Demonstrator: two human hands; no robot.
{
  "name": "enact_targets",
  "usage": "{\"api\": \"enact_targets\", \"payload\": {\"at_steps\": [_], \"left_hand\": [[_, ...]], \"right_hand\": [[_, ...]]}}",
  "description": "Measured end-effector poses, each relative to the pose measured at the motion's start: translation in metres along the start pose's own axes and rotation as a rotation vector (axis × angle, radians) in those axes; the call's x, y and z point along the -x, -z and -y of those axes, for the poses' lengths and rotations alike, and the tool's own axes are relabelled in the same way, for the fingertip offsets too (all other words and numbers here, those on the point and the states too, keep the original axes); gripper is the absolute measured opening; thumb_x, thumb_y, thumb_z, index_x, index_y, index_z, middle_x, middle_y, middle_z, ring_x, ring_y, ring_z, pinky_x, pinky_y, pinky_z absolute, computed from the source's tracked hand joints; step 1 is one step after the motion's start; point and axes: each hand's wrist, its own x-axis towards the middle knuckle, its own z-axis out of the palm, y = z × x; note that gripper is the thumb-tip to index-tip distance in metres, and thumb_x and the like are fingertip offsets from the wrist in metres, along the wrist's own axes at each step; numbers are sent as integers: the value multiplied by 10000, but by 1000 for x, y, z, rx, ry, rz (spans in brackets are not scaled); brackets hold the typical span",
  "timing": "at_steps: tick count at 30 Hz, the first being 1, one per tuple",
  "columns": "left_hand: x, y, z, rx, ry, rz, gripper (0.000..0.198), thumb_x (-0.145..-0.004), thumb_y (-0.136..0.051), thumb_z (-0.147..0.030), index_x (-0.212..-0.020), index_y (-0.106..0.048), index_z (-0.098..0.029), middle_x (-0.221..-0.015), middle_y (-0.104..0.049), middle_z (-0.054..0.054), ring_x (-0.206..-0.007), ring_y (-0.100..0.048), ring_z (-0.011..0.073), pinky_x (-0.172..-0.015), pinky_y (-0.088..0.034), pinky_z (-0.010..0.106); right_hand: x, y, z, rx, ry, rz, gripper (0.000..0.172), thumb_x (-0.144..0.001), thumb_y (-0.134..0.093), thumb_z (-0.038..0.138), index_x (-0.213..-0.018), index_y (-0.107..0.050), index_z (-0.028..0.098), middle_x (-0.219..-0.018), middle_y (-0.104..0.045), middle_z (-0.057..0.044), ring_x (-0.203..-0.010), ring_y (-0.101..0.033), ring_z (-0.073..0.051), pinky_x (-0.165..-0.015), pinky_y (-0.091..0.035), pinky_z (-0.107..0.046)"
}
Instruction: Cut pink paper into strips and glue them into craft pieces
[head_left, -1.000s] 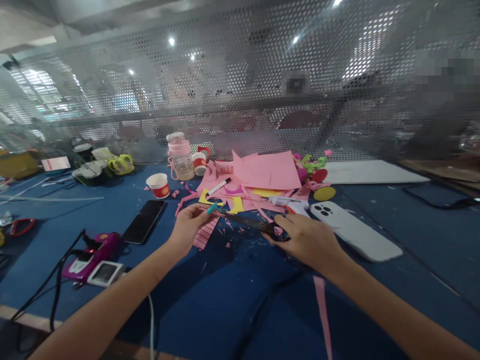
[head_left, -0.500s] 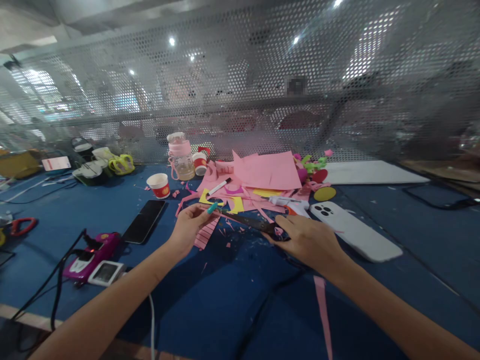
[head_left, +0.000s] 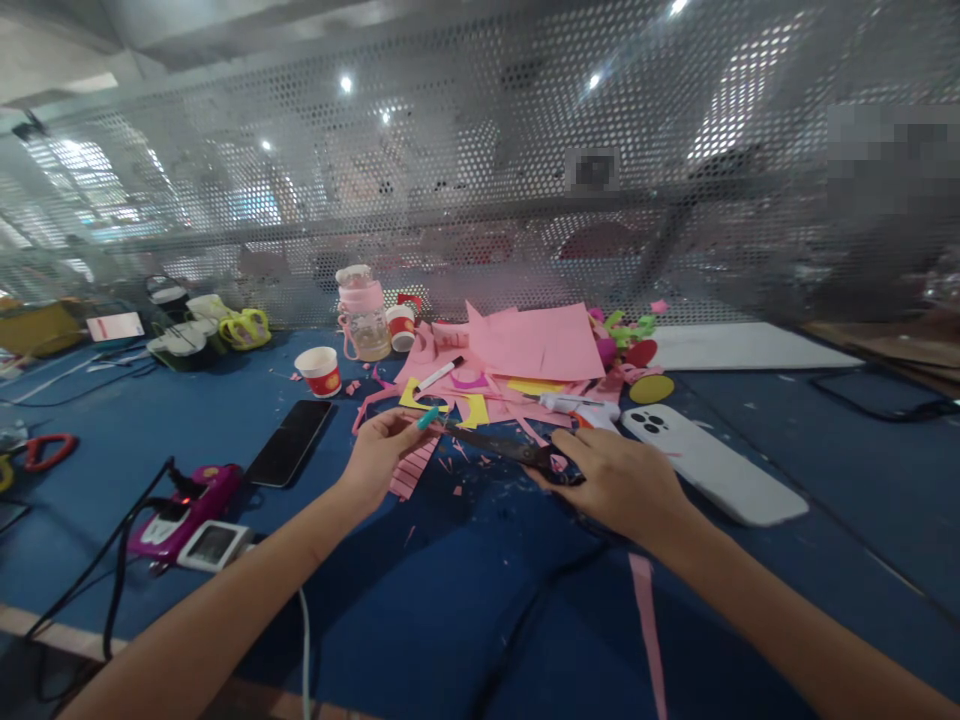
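A blue tabletop [head_left: 450,620] spreads in front of a grey perforated metal screen [head_left: 480,215], with lights showing through its holes. Over the near middle of the table is a pair of black-bladed scissors [head_left: 499,443], its tips pointing left. The right hand [head_left: 619,475] has its fingers curled round the scissors' handles. At the tips, the left hand [head_left: 375,455], with a turquoise thumbnail, pinches a thin piece of pink paper [head_left: 437,428] between thumb and fingers; most of that piece is hidden. Whether the blades are parted is too small to tell

Just below the left fingers lies a pink paper strip with dark crosswise lines [head_left: 411,472], small pink scraps beside it. Beyond the hands sits a heap of pink paper sheets [head_left: 536,340], bearing a white marker with a black cap [head_left: 439,374] and a yellow paper offcut [head_left: 475,410]. A white glue gun with an orange trigger [head_left: 577,405] lies near the right hand, and next to it a white phone with a three-lens camera [head_left: 720,470]. To the left are a black-screened phone [head_left: 291,443], a red-and-white paper cup [head_left: 320,374] and a clear bottle with a pink top [head_left: 364,310]; nearer the left edge lies a purple power strip [head_left: 184,510]
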Motion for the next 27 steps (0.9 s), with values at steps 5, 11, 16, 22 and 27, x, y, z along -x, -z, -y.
{"api": "enact_targets", "payload": {"at_steps": [5, 11, 16, 22, 27], "left_hand": [[0, 0, 2, -17, -4, 9, 190, -505, -750, -238, -634, -655, -138, -607, -678, 11, -635, -631, 118, -758, -496, 270], [1, -1, 1, -12, -1, 2, 203, -493, -756, -236, -639, -657, -135, -604, -675, 14, -637, -632, 128, -785, -488, 294], [2, -3, 1, -1, 7, -8, 219, -467, -767, -245, -616, -652, -135, -590, -667, 10, -624, -631, 133, -797, -486, 320], [2, -1, 1, -15, 1, 4, 212, -481, -762, -252, -627, -657, -140, -595, -669, 9, -624, -629, 129, -762, -494, 294], [2, -2, 1, -14, 5, 1, 210, -472, -767, -250, -610, -655, -138, -584, -665, 4, -613, -625, 119, -742, -498, 271]], "right_hand": [[0, 1, 0, 17, 10, 15, 382, -756, -443, 502, -663, -610, 172, -524, -563, -26, -515, -514, -137, -468, -231, -223], [0, 1, 1, 6, 25, 40, 400, -787, -407, 488, -669, -616, 169, -528, -566, -32, -520, -509, -133, -474, -234, -222], [0, 1, 1, -14, 2, 85, 368, -772, -430, 482, -673, -613, 179, -541, -578, -28, -534, -521, -135, -482, -233, -222], [0, 1, 1, -67, 9, 110, 362, -790, -408, 460, -686, -606, 175, -545, -597, -26, -519, -523, -137, -474, -220, -227], [1, 1, 0, -71, 23, 104, 359, -797, -402, 451, -682, -600, 175, -551, -605, -23, -519, -527, -132, -477, -224, -225]]}}
